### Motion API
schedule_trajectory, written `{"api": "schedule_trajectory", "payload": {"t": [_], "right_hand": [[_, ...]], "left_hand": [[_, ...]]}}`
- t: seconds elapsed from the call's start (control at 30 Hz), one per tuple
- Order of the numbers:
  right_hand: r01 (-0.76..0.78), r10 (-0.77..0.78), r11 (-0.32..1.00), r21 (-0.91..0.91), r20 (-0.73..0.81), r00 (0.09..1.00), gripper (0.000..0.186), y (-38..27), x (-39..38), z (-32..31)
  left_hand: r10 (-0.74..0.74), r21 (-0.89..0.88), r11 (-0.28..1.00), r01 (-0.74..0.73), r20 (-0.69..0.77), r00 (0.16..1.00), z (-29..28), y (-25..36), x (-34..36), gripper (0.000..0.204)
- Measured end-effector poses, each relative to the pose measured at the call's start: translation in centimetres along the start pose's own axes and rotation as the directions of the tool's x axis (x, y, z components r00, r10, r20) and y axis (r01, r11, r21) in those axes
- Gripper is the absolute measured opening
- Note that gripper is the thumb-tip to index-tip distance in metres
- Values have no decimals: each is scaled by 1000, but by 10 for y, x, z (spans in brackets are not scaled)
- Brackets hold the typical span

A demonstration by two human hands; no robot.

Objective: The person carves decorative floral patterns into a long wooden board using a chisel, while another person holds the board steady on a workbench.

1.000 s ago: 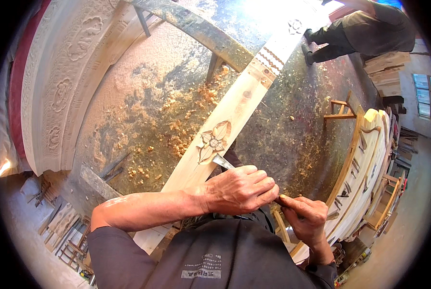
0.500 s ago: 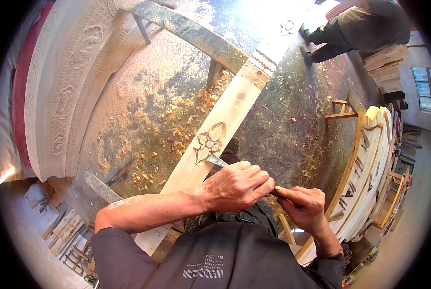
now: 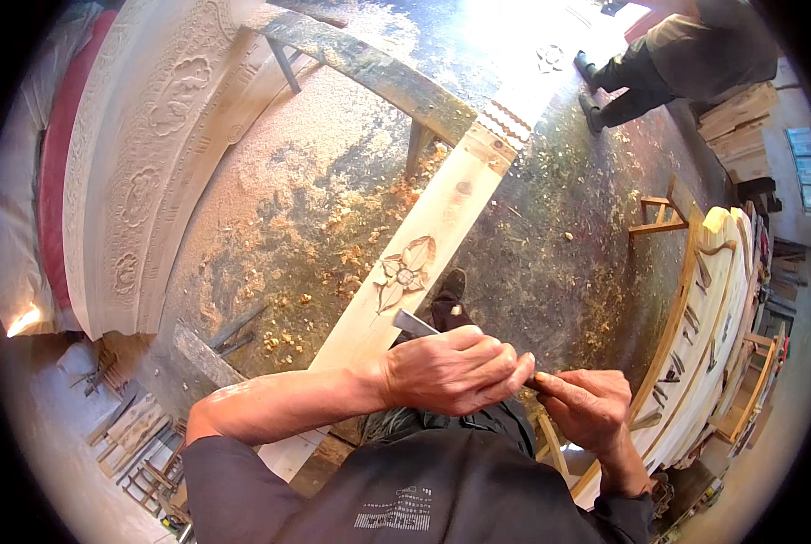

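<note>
Left hand (image 3: 460,372) is closed in a fist round a slim chisel with a bright, flat steel blade (image 3: 415,324) and a dark handle; right hand (image 3: 591,403) grips the rear of that handle, fingers curled, its exact pinch partly hidden. Judged: the forward grip steers the blade while the rear one backs and angles it. Long, pale, flat wooden board (image 3: 351,340) runs diagonally beneath, apparently laid across a grey, paint-stained wooden trestle (image 3: 383,74) to raise it off the floor. Brown-edged carved flower (image 3: 406,275) with pointed petals sits on the board beyond and slightly left of the left hand; right hand is farther off, to the right of the board. Chisel tip lies over the board, just beside the lower petal; contact cannot be told. Left forearm crosses above the board's near part, seemingly bringing the fist alongside its right edge.
</note>
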State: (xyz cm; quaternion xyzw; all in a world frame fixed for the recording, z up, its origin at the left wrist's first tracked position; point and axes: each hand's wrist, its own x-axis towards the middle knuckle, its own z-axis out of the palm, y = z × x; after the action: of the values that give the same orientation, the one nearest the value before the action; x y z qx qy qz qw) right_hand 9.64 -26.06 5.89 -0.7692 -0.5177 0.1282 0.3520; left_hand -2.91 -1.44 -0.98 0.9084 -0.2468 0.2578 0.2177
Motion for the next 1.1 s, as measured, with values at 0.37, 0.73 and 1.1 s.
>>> {"api": "schedule_trajectory", "payload": {"t": [0.37, 0.73, 1.1], "right_hand": [[-314, 310, 943, 111, 49, 949, 38, -14, -20, 12], [-363, 354, 930, 52, 132, 926, 39, -24, -7, 5], [-351, 352, 936, -29, 142, 925, 42, -52, 9, -5]], "left_hand": [[-33, -226, 973, 44, 53, 998, 9, -1, 0, 37], [-121, -317, 940, 128, 42, 992, 9, -5, 1, 43], [-129, -397, 912, 105, -35, 991, 7, -5, 1, 50]]}}
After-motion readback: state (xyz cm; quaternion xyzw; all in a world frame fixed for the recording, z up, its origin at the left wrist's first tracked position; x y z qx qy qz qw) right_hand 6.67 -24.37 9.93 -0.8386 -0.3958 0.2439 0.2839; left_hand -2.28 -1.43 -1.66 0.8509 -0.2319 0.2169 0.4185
